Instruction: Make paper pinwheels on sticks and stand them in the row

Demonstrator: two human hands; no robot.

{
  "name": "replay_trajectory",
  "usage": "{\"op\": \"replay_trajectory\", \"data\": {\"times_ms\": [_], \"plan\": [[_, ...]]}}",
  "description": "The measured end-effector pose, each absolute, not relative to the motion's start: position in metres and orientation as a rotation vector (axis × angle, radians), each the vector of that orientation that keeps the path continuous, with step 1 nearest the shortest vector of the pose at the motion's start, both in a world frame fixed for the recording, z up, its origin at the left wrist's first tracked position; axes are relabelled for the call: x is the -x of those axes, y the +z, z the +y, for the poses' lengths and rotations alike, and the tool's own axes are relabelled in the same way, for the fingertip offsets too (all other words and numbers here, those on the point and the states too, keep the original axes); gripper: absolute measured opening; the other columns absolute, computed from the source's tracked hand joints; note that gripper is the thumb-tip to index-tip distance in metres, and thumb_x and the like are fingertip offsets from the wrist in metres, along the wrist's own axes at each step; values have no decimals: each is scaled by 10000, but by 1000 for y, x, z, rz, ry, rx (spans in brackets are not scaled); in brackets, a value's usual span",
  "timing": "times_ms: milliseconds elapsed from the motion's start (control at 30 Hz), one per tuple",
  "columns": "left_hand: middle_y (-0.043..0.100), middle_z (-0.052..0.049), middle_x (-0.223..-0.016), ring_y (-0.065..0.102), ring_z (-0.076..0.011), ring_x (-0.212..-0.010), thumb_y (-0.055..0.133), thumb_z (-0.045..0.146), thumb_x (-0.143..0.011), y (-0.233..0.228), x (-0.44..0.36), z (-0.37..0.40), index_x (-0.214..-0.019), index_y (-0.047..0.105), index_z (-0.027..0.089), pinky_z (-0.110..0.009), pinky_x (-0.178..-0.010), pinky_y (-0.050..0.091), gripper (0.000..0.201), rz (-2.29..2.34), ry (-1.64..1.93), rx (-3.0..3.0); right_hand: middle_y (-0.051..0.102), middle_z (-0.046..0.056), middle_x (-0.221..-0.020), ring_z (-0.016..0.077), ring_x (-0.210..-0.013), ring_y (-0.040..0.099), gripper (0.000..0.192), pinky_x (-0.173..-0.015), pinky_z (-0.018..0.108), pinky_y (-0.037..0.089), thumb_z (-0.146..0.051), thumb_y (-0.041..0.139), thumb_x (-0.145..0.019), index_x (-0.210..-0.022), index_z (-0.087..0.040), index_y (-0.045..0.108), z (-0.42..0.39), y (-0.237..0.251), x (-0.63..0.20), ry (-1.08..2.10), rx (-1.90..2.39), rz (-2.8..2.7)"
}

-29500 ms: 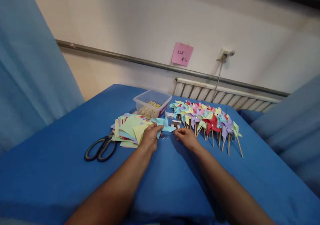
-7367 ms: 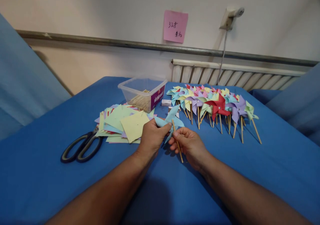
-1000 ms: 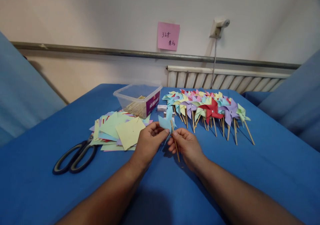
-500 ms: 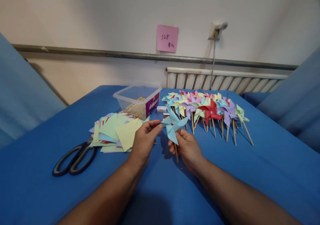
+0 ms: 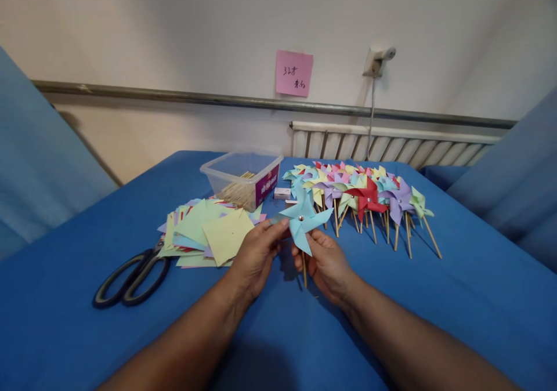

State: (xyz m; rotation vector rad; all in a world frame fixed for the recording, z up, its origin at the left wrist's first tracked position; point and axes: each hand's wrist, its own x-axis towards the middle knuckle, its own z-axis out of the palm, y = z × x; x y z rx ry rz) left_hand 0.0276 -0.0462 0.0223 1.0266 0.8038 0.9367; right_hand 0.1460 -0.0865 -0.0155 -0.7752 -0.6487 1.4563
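1. Right hand (image 5: pixel 327 263): fingers curled tight round the wooden stick (image 5: pixel 303 269) of a light-blue paper pinwheel (image 5: pixel 303 218), held upright just above the fist.
2. Left hand (image 5: pixel 256 252): fingertips pinched on the pinwheel's left blade, touching the paper just left of the right hand's hold.
3. Silver pin visible at the pinwheel's hub, facing the camera.
4. Beyond and right of the hold: a row of finished pinwheels (image 5: pixel 369 194) laid on the blue cloth (image 5: pixel 456 298).
5. Left of the hold: a stack of coloured paper squares (image 5: pixel 204 234); farther left, black-handled scissors (image 5: pixel 130 270).
6. Beyond the hold: a clear plastic box (image 5: pixel 243 176) with sticks inside.
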Motion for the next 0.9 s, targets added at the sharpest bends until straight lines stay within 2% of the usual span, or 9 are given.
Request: {"op": "replay_trajectory", "data": {"times_ms": [100,267,667,733,833,900], "plan": [[523,28,-493,509,-127,-410,656,411,-755,21,-31,-52,-743,610,155,-280,-457,451,260,694,819,-1006,632,-9,-618,79,-473,545,295,-465,190,408,-436,700,-749,-802,-159,617,-87,-17,-143,1486,773,-666],[467,59,-412,441,-112,-317,670,400,-749,17,-33,-53,-703,549,166,-248,-341,393,267,746,892,-978,651,-4,-616,94,-488,581,303,-485,201,442,-431,725,-722,-795,-158,615,-88,-21,-140,1535,790,-690],[476,69,-405,427,-107,-303,697,395,-723,15,-31,-55,-760,552,170,-232,-309,381,270,785,955,-1004,669,15,-634,104,-496,598,347,-523,229,480,-475,725,-706,-786,-150,633,-90,-23,-139,1566,841,-732],[529,56,-457,461,-102,-344,723,371,-698,14,-31,-53,-785,582,164,-226,-346,403,264,806,1008,-987,677,24,-654,111,-508,604,340,-533,238,483,-466,727,-702,-791,-150,637,-87,-25,-140,1566,830,-716],[658,3,-637,589,-120,-523,763,298,-651,11,-30,-47,-817,645,142,-246,-534,495,256,867,1085,-937,681,26,-675,118,-536,605,320,-516,224,461,-438,738,-684,-805,-158,642,-80,-28,-148,1468,864,-598],[685,-23,-683,624,-143,-596,770,286,-634,7,-30,-43,-804,671,124,-275,-627,509,255,891,1056,-908,682,23,-710,123,-579,612,290,-520,216,452,-428,725,-695,-808,-173,648,-75,-29,-158,1329,923,-518]]}}
